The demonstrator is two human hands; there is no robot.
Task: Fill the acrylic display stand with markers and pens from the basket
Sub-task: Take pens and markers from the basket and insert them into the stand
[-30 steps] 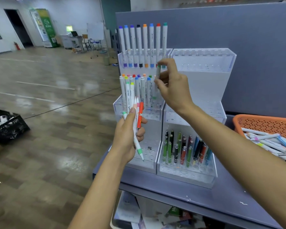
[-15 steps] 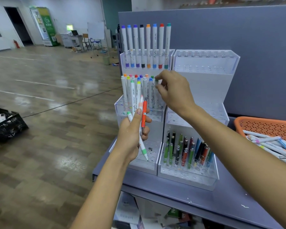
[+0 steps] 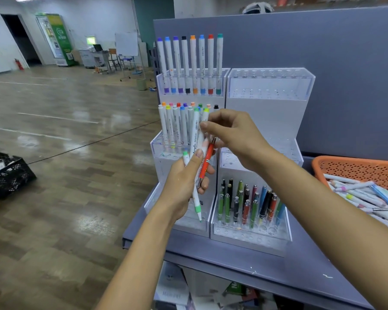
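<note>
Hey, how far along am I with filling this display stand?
Roughly halfway. Done: the left stand's top row of markers and middle row look full, and pens part-fill the right stand's bottom tier. In hand: your left hand grips a bundle of markers plus an orange pen, and your right hand pinches a lime-capped marker in it. Left: the right stand's top tier is empty and the basket holds many more.

A single wide-angle view from a camera worn on the person's head, facing forward and tilted down. Both forearms enter from the bottom edge, and the left hand (image 3: 184,182) and right hand (image 3: 235,135) meet close to the lens at frame centre. The stand (image 3: 269,113) fills the middle just behind them. The basket (image 3: 356,166) is cut by the right edge. Floor (image 3: 54,153) stretches away at left.
</note>
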